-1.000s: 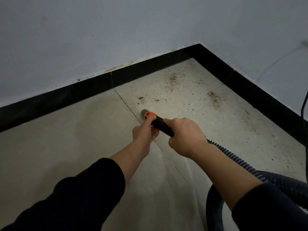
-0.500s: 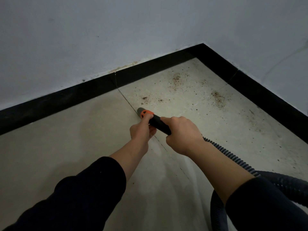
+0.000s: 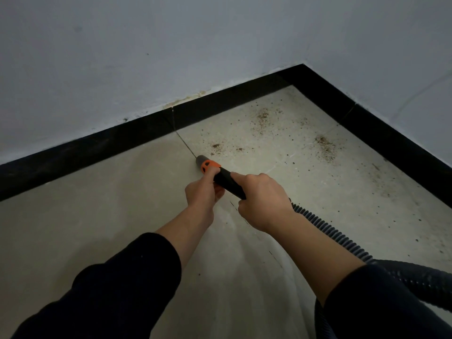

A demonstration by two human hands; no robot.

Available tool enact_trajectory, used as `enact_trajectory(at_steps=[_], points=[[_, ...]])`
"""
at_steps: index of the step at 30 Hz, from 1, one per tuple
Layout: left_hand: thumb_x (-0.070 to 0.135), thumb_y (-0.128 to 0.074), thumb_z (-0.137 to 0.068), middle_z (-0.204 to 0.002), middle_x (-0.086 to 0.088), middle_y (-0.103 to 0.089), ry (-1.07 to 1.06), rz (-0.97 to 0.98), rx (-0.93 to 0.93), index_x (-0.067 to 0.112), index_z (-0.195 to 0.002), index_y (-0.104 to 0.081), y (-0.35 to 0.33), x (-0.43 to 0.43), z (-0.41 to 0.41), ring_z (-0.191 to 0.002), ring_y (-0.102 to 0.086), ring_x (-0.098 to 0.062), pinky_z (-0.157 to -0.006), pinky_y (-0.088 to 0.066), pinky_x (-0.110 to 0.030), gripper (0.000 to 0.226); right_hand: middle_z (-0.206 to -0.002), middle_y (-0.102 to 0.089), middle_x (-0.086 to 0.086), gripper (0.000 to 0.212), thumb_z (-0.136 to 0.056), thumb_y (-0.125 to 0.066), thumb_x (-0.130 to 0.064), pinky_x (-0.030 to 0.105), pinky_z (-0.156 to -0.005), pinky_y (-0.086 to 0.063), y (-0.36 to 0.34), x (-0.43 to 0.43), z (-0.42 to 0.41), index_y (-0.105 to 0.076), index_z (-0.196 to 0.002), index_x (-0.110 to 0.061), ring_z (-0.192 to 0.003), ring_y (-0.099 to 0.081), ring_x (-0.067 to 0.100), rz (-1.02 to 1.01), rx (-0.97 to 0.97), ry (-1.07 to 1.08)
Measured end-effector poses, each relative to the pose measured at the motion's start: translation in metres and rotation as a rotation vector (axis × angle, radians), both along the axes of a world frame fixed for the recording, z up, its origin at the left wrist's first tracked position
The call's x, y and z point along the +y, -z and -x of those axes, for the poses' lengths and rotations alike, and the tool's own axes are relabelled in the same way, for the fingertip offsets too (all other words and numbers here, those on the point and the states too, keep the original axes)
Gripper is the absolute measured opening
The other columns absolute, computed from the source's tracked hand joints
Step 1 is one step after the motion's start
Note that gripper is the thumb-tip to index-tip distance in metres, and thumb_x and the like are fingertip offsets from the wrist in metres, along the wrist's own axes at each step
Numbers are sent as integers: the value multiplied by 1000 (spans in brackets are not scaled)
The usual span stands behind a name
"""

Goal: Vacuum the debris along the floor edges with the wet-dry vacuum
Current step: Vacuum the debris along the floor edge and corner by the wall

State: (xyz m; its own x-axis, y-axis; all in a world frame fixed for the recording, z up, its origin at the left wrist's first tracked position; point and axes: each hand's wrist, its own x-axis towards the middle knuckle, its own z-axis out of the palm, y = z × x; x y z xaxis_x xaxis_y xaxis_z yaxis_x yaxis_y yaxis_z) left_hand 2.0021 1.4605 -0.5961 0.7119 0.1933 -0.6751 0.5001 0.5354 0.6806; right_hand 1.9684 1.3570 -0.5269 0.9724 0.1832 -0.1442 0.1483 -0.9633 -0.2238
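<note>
Black sleeves (image 3: 117, 289) fill the lower frame. Ribbed hose (image 3: 327, 231) climbs from lower right to my right hand (image 3: 263, 199), whose fingers (image 3: 241, 177) are curled tight round the black wand (image 3: 227, 183). Left hand (image 3: 201, 194) sits just ahead at frame centre, wrapped under the wand, thumb on the orange collar (image 3: 210, 165). Grey nozzle tip (image 3: 201, 159) meets the floor (image 3: 97, 216) at a tile joint. Beyond it, brown debris (image 3: 324, 145) is scattered toward the corner, upper right. Black baseboard (image 3: 97, 148) edges the floor, with grey wall (image 3: 146, 57) above.
</note>
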Motion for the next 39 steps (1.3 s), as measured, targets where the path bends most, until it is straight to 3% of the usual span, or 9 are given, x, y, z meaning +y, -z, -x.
enact_trajectory(at_steps=[11, 22, 30, 39], points=[[20, -73, -83, -93, -14, -72, 51, 4, -10, 8, -85, -66, 1, -15, -6, -83, -70, -21, -67, -55, -24, 14, -80, -46, 0, 45, -84, -50, -9, 30, -64, -33, -4, -8, 3, -48, -127, -22, -81, -42, 21, 75, -47, 16], [26, -77, -81, -97, -15, -73, 108, 21, -27, 3, -95, -68, 9, -35, -10, -86, -73, -23, -76, -58, -29, 28, -83, -49, 2, 44, -84, -49, -9, 30, -64, -31, -7, -22, 8, -48, -126, -20, -81, -40, 22, 109, -47, 65], [22, -76, -83, -93, -14, -72, 144, 46, -37, 6, -91, -66, 8, -43, -14, -82, -71, -20, -69, -56, -26, 20, -83, -48, 2, 41, -84, -49, -8, 31, -66, -33, -9, -28, 6, -48, -124, -19, -82, -40, 22, 118, -37, 112], [21, -76, -83, -92, -14, -73, 159, 68, -54, 6, -88, -67, 8, -54, -20, -80, -71, -19, -72, -57, -27, 18, -95, -60, 6, 39, -85, -49, -7, 31, -69, -35, -9, -33, 2, -48, -122, -17, -84, -38, 22, 127, -27, 163]])
